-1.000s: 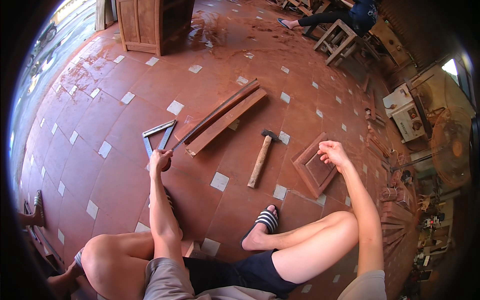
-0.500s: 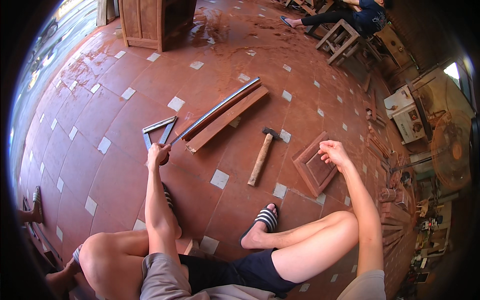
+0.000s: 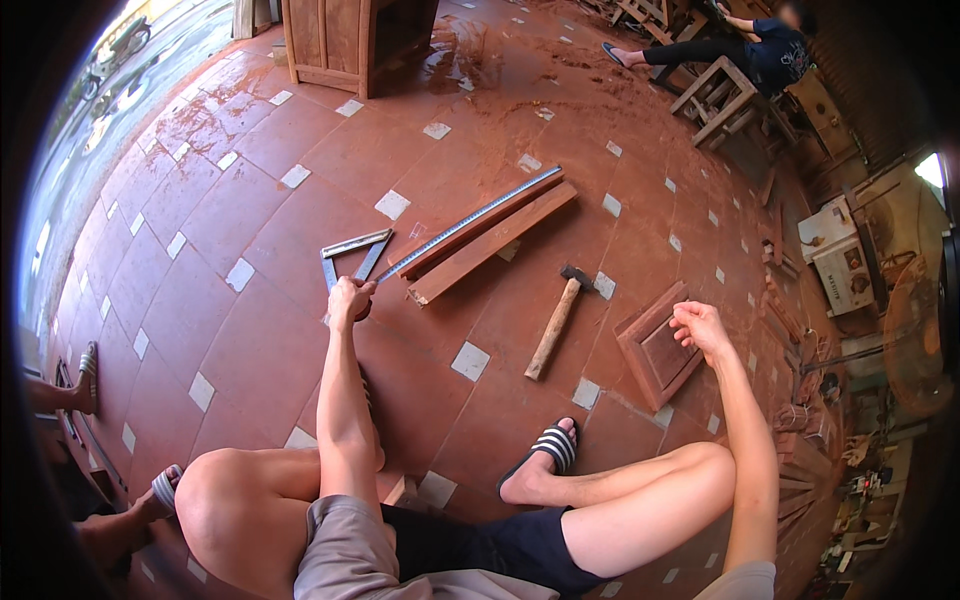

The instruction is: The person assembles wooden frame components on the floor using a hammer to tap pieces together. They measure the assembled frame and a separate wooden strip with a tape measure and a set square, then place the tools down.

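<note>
My left hand (image 3: 350,299) is closed round a tape measure, most of whose case is hidden in the palm. Its blade (image 3: 478,220) runs out along the left one of two reddish wood pieces (image 3: 507,243) lying side by side on the floor. Beside that hand lies a metal try square (image 3: 357,243). My right hand (image 3: 703,332) hovers over a framed wooden panel (image 3: 650,357), its fingers curled together; whether something small is in them I cannot make out. Between my hands lies a hammer (image 3: 558,322) with a wooden handle.
A wooden cabinet (image 3: 330,45) stands on the tiled floor at the far left. Far right, a person (image 3: 770,55) sits by a wooden stool (image 3: 714,98). A fan (image 3: 912,330) and stacked wood (image 3: 797,460) line the right side. Another person's sandalled feet (image 3: 88,380) show at left.
My view has shifted, so the floor and everything on it appear farther right. Both hands keep nearly the same places over the floor, and the tape blade still lies along the wood.
</note>
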A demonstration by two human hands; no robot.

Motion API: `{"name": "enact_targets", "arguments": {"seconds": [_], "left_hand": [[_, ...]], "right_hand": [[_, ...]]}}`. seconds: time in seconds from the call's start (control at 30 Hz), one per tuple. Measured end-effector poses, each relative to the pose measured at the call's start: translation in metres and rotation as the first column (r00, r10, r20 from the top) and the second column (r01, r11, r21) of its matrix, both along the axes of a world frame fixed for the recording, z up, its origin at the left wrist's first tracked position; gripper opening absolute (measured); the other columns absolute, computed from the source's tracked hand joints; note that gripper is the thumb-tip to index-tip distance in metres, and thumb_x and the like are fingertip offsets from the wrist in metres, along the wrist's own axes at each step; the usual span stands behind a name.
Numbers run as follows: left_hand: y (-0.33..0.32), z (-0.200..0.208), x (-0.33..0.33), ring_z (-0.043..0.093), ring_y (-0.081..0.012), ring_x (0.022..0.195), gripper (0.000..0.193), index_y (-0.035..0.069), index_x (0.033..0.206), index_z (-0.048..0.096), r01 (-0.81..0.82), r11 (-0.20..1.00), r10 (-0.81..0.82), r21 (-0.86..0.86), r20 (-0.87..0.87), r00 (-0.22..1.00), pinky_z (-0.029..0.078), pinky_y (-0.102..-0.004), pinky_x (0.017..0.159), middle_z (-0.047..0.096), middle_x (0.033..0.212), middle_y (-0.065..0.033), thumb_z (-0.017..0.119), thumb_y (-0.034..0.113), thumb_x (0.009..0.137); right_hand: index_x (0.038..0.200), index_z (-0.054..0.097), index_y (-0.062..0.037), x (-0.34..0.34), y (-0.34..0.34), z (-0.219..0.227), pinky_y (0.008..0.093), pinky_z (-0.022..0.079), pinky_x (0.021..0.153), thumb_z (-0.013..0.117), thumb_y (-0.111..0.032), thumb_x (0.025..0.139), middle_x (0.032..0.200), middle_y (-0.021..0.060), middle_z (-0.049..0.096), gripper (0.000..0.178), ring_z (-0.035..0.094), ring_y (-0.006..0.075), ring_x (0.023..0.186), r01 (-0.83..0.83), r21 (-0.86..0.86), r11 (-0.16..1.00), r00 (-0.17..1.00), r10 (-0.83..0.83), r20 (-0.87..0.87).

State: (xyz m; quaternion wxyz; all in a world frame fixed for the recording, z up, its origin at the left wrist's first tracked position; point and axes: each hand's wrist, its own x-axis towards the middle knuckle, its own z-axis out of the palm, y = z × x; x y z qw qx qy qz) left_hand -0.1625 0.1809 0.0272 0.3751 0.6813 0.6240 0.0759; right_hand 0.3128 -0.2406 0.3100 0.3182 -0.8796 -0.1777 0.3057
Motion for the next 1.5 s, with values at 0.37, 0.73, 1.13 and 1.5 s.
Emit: {"name": "enact_targets", "arguments": {"seconds": [0.37, 0.73, 1.13, 1.5], "left_hand": [[-0.021, 0.013, 0.004, 0.074, -0.0371, 0.098, 0.037, 0.010, 0.104, 0.081, -0.089, 0.984, 0.088, 0.156, 0.010, 0.996, 0.057, -0.0463, 0.090, 0.077, 0.098, -0.0185, 0.077, 0.043, 0.086], [-0.020, 0.004, -0.029, 0.075, -0.0367, 0.097, 0.039, 0.012, 0.105, 0.082, -0.155, 0.978, 0.156, 0.140, 0.000, 0.988, 0.057, -0.0474, 0.087, 0.077, 0.097, -0.0187, 0.077, 0.046, 0.086], [-0.015, -0.004, -0.046, 0.076, -0.0329, 0.094, 0.030, 0.014, 0.102, 0.083, -0.107, 0.994, 0.103, 0.030, 0.112, 0.988, 0.059, -0.0449, 0.088, 0.078, 0.093, -0.0175, 0.073, 0.037, 0.085], [-0.057, 0.040, 0.058, 0.060, -0.0086, 0.064, 0.025, 0.002, 0.097, 0.081, 0.071, 0.964, 0.127, -0.257, 0.675, 0.727, 0.047, -0.0261, 0.057, 0.069, 0.077, -0.0012, 0.070, 0.024, 0.095]], "right_hand": [[0.114, 0.068, -0.0039, 0.002, -0.003, -0.002, 0.0247, 0.051, 0.055, 0.066, -0.022, 0.100, 0.089, 0.0044, 0.072, 0.023, 0.065, 0.0100, 0.065, -0.002, 0.004, 1.000, 1.000, 0.002, 0.012], [0.114, 0.068, -0.0028, 0.008, -0.008, -0.003, 0.0254, 0.051, 0.055, 0.066, -0.021, 0.098, 0.089, 0.0053, 0.072, 0.024, 0.065, 0.0109, 0.066, 0.001, -0.024, 1.000, 0.999, -0.001, 0.038], [0.105, 0.069, -0.0028, -0.009, 0.046, -0.007, 0.0249, 0.047, 0.046, 0.068, -0.015, 0.096, 0.081, 0.0046, 0.071, 0.015, 0.061, 0.0088, 0.056, -0.145, 0.034, 0.989, 0.988, 0.142, 0.066], [0.100, 0.068, 0.0024, -0.013, 0.029, -0.003, 0.0270, 0.047, 0.045, 0.068, -0.011, 0.089, 0.076, 0.0071, 0.071, 0.017, 0.062, 0.0107, 0.052, -0.160, 0.001, 0.987, 0.981, 0.159, 0.113]]}}
